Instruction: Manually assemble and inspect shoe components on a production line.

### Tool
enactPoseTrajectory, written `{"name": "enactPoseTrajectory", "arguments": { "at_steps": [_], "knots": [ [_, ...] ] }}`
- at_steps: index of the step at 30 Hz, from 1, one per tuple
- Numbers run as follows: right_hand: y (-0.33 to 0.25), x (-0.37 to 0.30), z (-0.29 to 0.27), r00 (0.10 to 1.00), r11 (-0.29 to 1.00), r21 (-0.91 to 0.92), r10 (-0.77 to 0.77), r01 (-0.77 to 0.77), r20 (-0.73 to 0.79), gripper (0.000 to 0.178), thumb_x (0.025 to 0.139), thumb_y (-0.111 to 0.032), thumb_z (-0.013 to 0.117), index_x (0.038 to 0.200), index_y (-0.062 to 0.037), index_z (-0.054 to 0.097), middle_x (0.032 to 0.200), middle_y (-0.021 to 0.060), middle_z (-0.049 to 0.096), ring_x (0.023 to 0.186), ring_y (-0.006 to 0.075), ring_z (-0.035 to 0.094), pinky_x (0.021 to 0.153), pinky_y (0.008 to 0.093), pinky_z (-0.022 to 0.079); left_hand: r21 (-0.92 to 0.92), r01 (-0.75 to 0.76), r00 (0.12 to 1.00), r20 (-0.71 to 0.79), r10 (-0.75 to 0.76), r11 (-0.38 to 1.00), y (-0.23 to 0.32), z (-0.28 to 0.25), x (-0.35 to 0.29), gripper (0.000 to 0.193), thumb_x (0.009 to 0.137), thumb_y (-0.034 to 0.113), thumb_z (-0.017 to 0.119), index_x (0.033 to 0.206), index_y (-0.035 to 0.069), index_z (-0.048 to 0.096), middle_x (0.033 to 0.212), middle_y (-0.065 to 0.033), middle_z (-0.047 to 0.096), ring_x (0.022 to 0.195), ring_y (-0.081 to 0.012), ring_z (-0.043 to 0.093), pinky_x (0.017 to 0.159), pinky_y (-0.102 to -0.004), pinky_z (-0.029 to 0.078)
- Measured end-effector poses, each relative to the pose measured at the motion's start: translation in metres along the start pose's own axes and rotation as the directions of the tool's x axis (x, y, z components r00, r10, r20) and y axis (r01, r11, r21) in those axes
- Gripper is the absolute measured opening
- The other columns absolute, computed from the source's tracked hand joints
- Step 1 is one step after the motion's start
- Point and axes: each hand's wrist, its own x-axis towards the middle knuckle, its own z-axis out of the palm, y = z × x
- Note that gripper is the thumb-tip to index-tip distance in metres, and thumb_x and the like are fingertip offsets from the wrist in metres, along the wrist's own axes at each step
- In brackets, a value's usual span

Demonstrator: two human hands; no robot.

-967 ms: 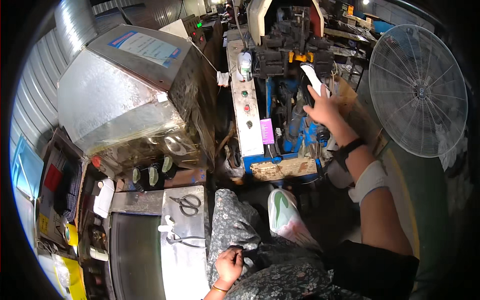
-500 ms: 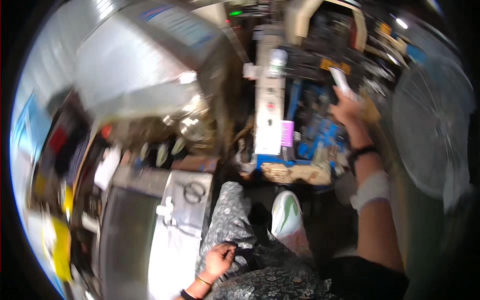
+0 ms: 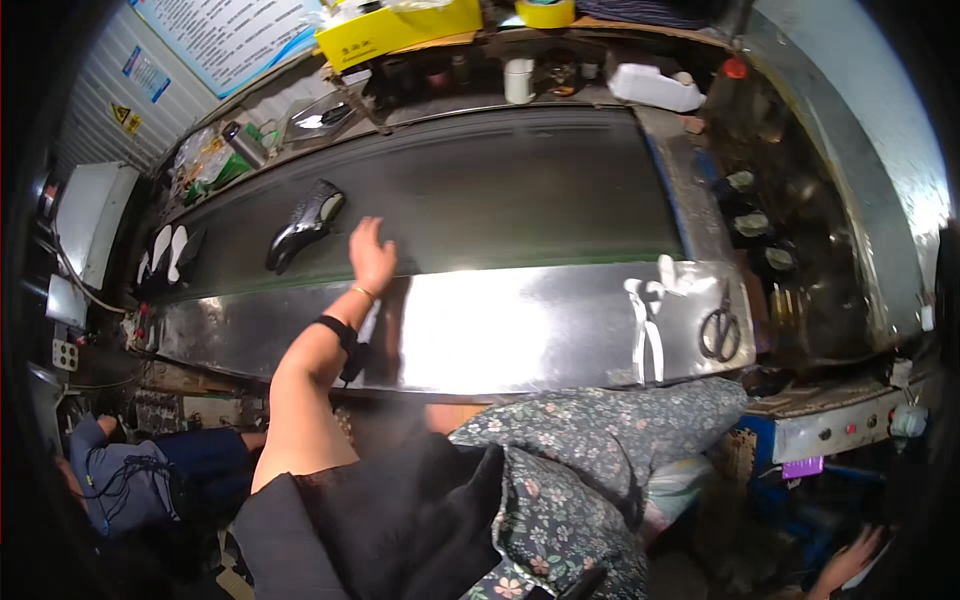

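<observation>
My left hand (image 3: 372, 258) reaches over the dark conveyor belt (image 3: 500, 190), open, with nothing in it. Just beyond its fingers, to the left, a glossy black shoe (image 3: 305, 225) with a pale inside lies on the belt. Low at the far right is my right hand (image 3: 846, 562), blurred and partly in shadow. A flat white piece (image 3: 868, 570) shows against its palm, and the hand seems to hold it. Further left on the belt stand white-lined dark shoe pieces (image 3: 176, 252).
A shiny metal ledge (image 3: 480, 330) runs along the belt's near side. On its right end lie white-handled pliers (image 3: 648, 325) and black scissors (image 3: 720, 332). Behind the belt are a white mug (image 3: 519, 80) and a yellow box (image 3: 400, 30). Another person (image 3: 130, 480) is at lower left.
My view has swung left from the machine to the conveyor belt. My left hand has gone from near my lap to over the belt. The right hand now sits at the lower right edge.
</observation>
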Motion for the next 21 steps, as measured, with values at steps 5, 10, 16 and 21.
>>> {"name": "enactPoseTrajectory", "arguments": {
  "at_steps": [5,10,16,21],
  "knots": [
    [-0.22,-0.092,-0.077,0.786,0.65,0.665,-0.166,-0.367,0.596,0.055,0.089,-0.038,0.065,0.137,-0.0137,0.053,0.14,0.0206,0.051,0.13,0.03,0.047,0.111,0.0385,0.032,0.356,0.566,0.785,0.042,-0.618,0.743,-0.164,-0.044,0.064,0.057,0.073,0.02,0.062,0.126,0.002,0.054,0.132,-0.0207,0.051,0.126,-0.0398,0.046,0.109,-0.0456,0.036],
    [-0.311,-0.192,-0.127,0.835,0.379,0.814,-0.161,-0.44,0.527,0.028,0.091,-0.029,0.063,0.104,-0.0053,0.072,0.111,0.0231,0.066,0.099,0.0392,0.061,0.088,0.0457,0.048,0.571,0.524,0.709,0.12,-0.695,0.632,-0.221,-0.074,0.089,0.065,0.076,0.025,0.062,0.135,0.003,0.046,0.138,-0.0211,0.049,0.127,-0.0416,0.046,0.11,-0.0445,0.037],
    [-0.307,-0.211,-0.101,0.703,0.139,0.713,-0.122,-0.687,0.701,0.035,0.093,-0.029,0.061,0.119,-0.0058,0.066,0.116,0.02,0.065,0.106,0.0384,0.059,0.093,0.0458,0.046,0.45,0.334,0.905,0.092,-0.415,0.829,-0.173,-0.035,0.061,0.071,0.066,0.046,0.081,0.115,0.0,0.057,0.113,-0.0236,0.064,0.106,-0.0401,0.062,0.094,-0.0454,0.049],
    [-0.32,-0.107,-0.128,0.853,0.08,0.887,-0.248,-0.454,0.459,0.031,0.096,-0.02,0.055,0.118,0.0014,0.063,0.114,0.0179,0.066,0.106,0.0289,0.061,0.094,0.0375,0.045,0.09,0.557,0.799,0.214,-0.562,0.826,-0.126,-0.017,0.058,0.052,0.069,0.024,0.075,0.107,-0.006,0.053,0.103,-0.0278,0.065,0.099,-0.0432,0.063,0.091,-0.0454,0.05]
  ]
}}
